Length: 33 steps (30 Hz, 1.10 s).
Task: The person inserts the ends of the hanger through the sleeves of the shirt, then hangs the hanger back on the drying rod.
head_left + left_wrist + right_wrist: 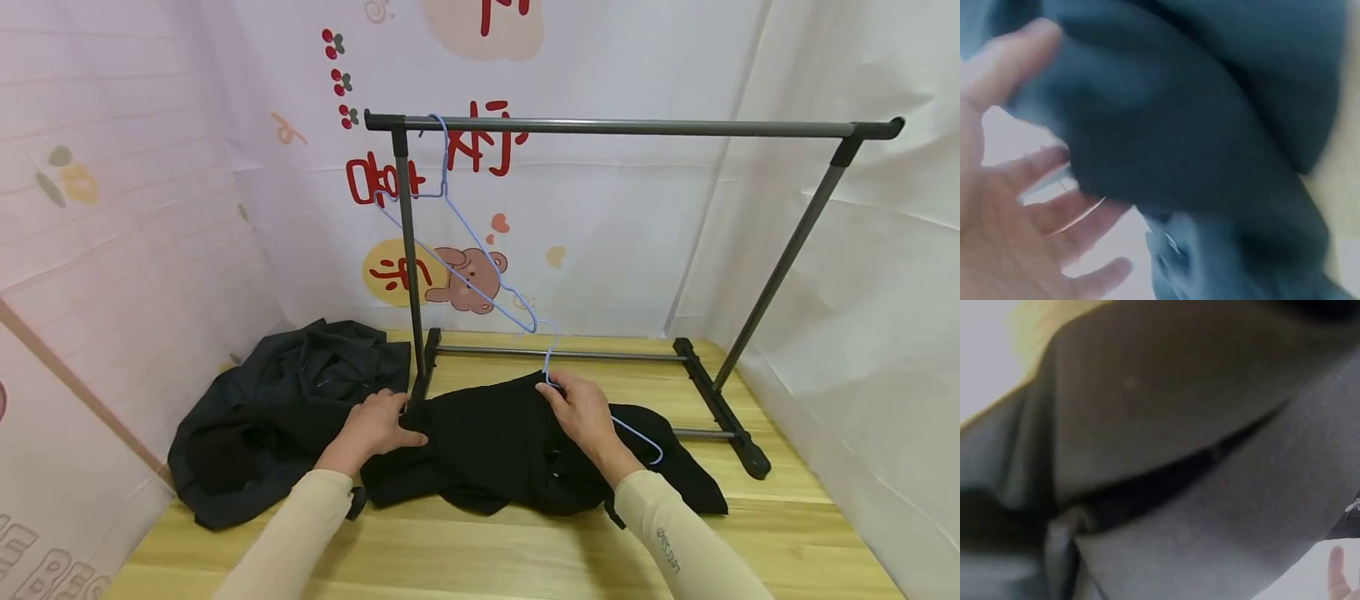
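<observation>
A black garment [487, 442] lies partly raised over the wooden table. A blue wire clothes hanger [637, 435] is partly inside it, one end sticking out on the right, its hook above the cloth. My right hand [583, 412] pinches the hanger near the base of the hook, at the garment's top edge. At the garment's left end is my left hand [378, 427]. The left wrist view shows this hand's fingers [1085, 215] spread and its thumb apart, beside the dark cloth. Mostly cloth fills the right wrist view, hiding that hand's grip.
A metal clothes rack [622, 127] stands behind the hands, with another blue hanger [472, 225] on the left of its rail. Next to its left post lies a heap of dark clothing [300, 400]. Printed cloth walls [637, 242] surround the table [450, 550].
</observation>
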Motion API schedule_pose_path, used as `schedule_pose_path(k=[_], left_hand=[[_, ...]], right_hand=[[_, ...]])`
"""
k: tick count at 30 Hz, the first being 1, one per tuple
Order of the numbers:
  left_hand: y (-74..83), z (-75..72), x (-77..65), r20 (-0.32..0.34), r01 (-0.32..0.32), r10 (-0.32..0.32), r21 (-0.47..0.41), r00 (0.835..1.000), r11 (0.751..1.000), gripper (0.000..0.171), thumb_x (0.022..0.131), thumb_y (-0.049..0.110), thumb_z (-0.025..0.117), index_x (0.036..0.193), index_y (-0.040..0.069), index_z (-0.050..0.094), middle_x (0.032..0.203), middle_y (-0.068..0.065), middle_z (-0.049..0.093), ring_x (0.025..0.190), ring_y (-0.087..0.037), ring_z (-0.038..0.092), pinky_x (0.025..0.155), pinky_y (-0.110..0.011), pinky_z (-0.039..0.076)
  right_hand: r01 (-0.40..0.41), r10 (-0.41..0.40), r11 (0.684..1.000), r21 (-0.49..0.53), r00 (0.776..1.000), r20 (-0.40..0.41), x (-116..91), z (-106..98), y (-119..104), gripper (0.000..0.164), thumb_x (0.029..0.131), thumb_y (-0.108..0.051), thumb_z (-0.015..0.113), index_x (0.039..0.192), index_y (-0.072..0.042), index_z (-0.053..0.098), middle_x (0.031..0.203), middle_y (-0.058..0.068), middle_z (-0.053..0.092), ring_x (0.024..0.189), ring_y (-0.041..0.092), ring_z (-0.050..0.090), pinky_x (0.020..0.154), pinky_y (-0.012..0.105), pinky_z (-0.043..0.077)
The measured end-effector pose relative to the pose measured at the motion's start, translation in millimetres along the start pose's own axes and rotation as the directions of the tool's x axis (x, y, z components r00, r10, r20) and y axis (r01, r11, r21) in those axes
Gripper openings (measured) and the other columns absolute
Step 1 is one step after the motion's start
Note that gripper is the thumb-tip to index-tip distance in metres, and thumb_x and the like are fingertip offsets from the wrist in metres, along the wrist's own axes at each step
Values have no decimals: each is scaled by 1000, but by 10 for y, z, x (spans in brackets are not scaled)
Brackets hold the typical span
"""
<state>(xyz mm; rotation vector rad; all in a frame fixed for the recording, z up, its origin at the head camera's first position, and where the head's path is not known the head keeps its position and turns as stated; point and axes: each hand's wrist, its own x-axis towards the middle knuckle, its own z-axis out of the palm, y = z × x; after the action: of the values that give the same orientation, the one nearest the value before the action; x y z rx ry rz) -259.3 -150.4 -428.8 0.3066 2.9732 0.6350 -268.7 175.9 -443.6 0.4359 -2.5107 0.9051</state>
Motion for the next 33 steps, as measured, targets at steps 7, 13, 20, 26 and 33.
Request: schedule_pose_path(k=[7, 13, 20, 26, 33], left_hand=[[732, 183, 240, -121, -311, 297, -124, 947, 942, 63, 99, 50, 55, 146, 9, 49, 146, -13, 49, 136, -34, 42, 112, -52, 30], [1013, 414, 320, -201, -432, 398, -165, 895, 887, 29, 104, 28, 55, 124, 11, 67, 118, -5, 69, 107, -21, 65, 91, -38, 51], [809, 460, 393, -220, -300, 238, -317, 946, 900, 31, 104, 21, 54, 130, 7, 63, 125, -11, 65, 113, -27, 63, 93, -44, 50], [660, 428, 391, -199, -223, 150, -422, 968, 879, 36, 104, 21, 54, 137, 6, 58, 135, -13, 60, 124, -31, 56, 101, -49, 45], [642, 390, 395, -230, -224, 126, -472, 965, 852, 36, 104, 21, 55, 136, 5, 59, 134, -12, 60, 125, -29, 55, 102, -47, 45]], right_hand=[[117, -117, 993, 13, 993, 20, -33, 106, -107, 9, 96, -21, 68, 100, -13, 70, 83, -4, 68, 73, 14, 63, 67, 37, 50], [124, -124, 992, 17, 992, 20, -63, 111, -131, 12, 94, -19, 70, 104, -13, 73, 97, 2, 72, 85, 21, 69, 74, 42, 54], [-133, 139, 986, -104, 989, 51, -159, 20, 49, 22, 95, -26, 69, 115, -15, 72, 107, 4, 72, 95, 28, 68, 83, 51, 51], [-325, 326, 942, -87, 945, 1, -258, -89, 146, 30, 96, -21, 68, 122, -8, 68, 119, 14, 69, 109, 37, 62, 93, 56, 45], [-462, 465, 885, 54, 881, -89, -347, -203, 119, 44, 98, -15, 62, 137, 1, 54, 132, 26, 54, 119, 45, 50, 100, 59, 38]])
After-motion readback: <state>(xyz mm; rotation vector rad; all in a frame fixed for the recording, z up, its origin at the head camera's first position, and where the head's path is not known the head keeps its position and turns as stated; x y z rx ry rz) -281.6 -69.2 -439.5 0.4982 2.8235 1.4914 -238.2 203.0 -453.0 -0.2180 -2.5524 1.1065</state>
